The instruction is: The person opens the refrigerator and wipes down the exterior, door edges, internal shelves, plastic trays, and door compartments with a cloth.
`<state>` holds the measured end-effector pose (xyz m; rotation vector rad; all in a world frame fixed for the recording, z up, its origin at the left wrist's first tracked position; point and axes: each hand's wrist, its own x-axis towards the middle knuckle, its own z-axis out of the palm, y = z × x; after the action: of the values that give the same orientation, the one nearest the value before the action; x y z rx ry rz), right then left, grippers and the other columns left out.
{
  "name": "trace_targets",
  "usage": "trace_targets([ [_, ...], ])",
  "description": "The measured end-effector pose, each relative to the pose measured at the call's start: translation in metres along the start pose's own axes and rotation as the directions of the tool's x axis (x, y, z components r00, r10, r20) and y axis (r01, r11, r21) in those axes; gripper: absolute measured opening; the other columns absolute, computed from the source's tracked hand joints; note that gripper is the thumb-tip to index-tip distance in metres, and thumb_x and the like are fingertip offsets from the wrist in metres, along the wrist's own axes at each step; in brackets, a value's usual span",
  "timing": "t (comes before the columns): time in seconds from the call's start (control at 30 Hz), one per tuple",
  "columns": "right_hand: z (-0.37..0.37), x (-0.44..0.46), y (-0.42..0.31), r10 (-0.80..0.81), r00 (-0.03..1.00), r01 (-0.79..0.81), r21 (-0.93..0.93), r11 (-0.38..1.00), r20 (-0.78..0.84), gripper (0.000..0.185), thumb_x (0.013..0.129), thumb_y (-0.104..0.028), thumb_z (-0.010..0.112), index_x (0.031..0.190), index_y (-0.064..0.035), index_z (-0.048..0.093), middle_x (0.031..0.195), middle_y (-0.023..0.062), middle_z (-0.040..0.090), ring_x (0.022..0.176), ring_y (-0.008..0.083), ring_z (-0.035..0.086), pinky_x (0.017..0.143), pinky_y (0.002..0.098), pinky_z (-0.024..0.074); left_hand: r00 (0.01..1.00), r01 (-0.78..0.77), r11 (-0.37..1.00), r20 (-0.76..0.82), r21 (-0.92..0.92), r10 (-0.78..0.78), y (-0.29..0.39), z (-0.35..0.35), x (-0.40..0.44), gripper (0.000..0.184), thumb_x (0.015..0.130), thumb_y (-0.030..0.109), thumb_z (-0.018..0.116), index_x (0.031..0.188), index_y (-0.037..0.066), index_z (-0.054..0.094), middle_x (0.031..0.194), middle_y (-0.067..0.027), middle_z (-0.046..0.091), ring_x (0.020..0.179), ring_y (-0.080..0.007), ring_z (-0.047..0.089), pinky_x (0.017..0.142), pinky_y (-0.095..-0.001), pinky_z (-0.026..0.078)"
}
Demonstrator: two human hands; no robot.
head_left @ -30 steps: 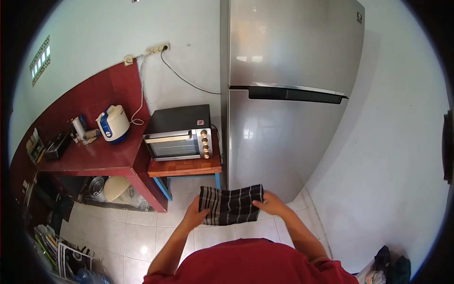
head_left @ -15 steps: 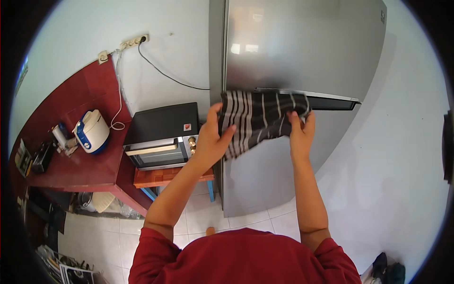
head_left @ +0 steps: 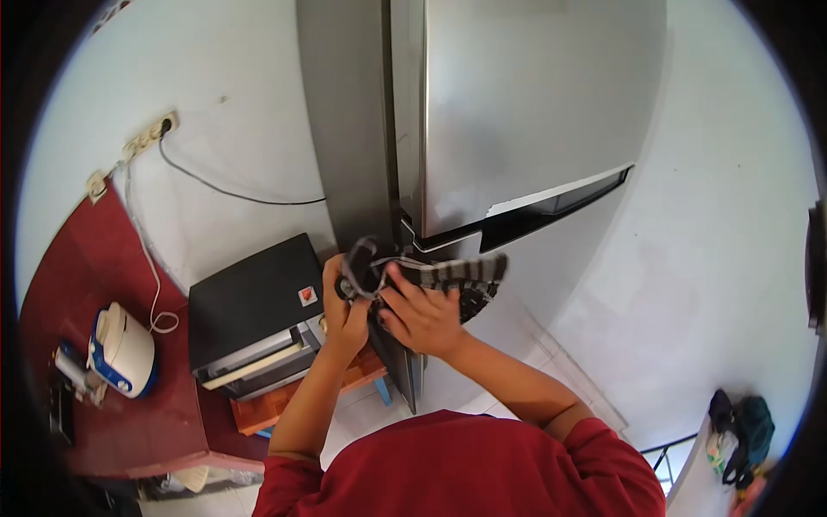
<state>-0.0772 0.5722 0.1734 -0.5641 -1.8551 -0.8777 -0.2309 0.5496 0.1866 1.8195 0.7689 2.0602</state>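
Observation:
A black cloth point(head_left: 439, 274) with pale grey stripes is bunched up in front of the fridge. My left hand point(head_left: 346, 323) grips its left end, with the thumb in front and the other fingers partly hidden behind the folds. My right hand point(head_left: 424, 317) lies against the near side of the cloth, its fingers stretched out and apart. The cloth's loose end sticks out to the right beyond that hand.
A tall grey fridge point(head_left: 525, 112) stands close ahead, with a dark handle recess point(head_left: 556, 207). To the left, a black toaster oven point(head_left: 254, 297) sits on an orange stool point(head_left: 267, 412). A white rice cooker point(head_left: 125, 349) is on the red counter point(head_left: 159, 431). Bags point(head_left: 749, 431) are at lower right.
The cloth was stretched between both hands and is now bunched. My right hand has moved left beside my left hand and spread its fingers. The view has turned, showing more of the fridge's side.

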Motion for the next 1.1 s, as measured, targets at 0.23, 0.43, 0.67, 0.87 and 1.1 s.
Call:
trace_targets([
  [0.23,0.006,-0.032,0.06,0.264,0.923,-0.208,0.213,0.955,-0.279,0.069,0.074,-0.052,0.059,0.126,-0.0078,0.046,0.138,0.0215,0.035,0.118,0.0392,0.04,0.102,0.0586,0.015,0.952,-0.153,0.962,0.293,0.226,0.082,0.015,-0.018,0.013,0.044,0.07,0.014,0.064,0.109,0.001,0.048,0.107,-0.0147,0.047,0.096,-0.0264,0.047,0.087,-0.034,0.037],
  [0.43,-0.014,0.008,0.083,0.442,0.838,-0.401,0.189,0.896,-0.319,0.067,0.067,-0.052,0.062,0.109,-0.0012,0.052,0.102,0.0196,0.055,0.096,0.0391,0.05,0.092,0.0502,0.0308,0.883,-0.353,0.917,0.39,0.183,0.262,0.022,-0.002,0.026,0.059,0.07,0.03,0.066,0.115,0.001,0.043,0.12,-0.0205,0.041,0.112,-0.0315,0.041,0.096,-0.04,0.031],
  [0.67,-0.039,0.037,0.086,0.538,0.843,-0.517,0.271,0.812,-0.006,0.034,0.073,-0.034,0.053,0.07,0.0004,0.053,0.066,0.0181,0.053,0.069,0.0387,0.049,0.066,0.0444,0.037,0.783,-0.573,0.767,0.47,0.29,0.407,0.043,0.021,0.058,0.066,0.067,0.044,0.066,0.122,0.009,0.055,0.134,-0.0138,0.041,0.121,-0.0307,0.037,0.099,-0.0423,0.025],
  [0.87,-0.066,0.019,0.085,0.607,0.79,-0.558,0.31,0.77,-0.084,0.034,0.072,-0.033,0.053,0.073,0.0008,0.055,0.068,0.0189,0.053,0.069,0.0394,0.048,0.066,0.0437,0.037,0.781,-0.603,0.702,0.459,0.379,0.423,0.054,0.03,0.06,0.066,0.074,0.061,0.051,0.116,0.011,0.061,0.132,-0.0131,0.044,0.121,-0.0294,0.037,0.098,-0.0411,0.022],
  [1.1,-0.108,-0.026,0.087,0.763,0.634,-0.646,0.455,0.613,-0.128,0.036,0.077,-0.03,0.053,0.093,0.0019,0.059,0.088,0.0184,0.059,0.083,0.0363,0.053,0.077,0.0421,0.0397,0.795,-0.597,0.727,0.37,0.338,0.481,0.039,0.045,0.037,0.067,0.081,0.064,0.04,0.11,0.009,0.064,0.128,-0.017,0.046,0.117,-0.0296,0.04,0.096,-0.0419,0.024],
])
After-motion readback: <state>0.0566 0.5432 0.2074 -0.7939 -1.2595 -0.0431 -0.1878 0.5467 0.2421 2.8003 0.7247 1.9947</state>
